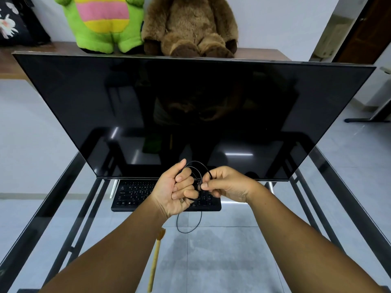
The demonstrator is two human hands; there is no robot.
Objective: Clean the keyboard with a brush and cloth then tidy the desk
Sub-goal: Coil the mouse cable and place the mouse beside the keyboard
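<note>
A black keyboard (135, 195) lies on the glass desk (222, 261), tucked under the monitor's lower edge. Both hands are raised just above it. My left hand (173, 193) holds coils of a thin black cable (197, 166) looped over its fingers. My right hand (226, 185) pinches the same cable between thumb and fingertips beside the coil. One loop of the cable hangs down below the left hand, over the glass. A brush with a light wooden handle (155, 259) lies on the glass near my left forearm. No cloth is in view.
A large dark monitor (190, 115) stands across the back of the desk. Behind it, a green plush toy (103, 24) and a brown teddy bear (190, 28) sit on a wooden shelf. Dark metal frame bars run under the glass on both sides.
</note>
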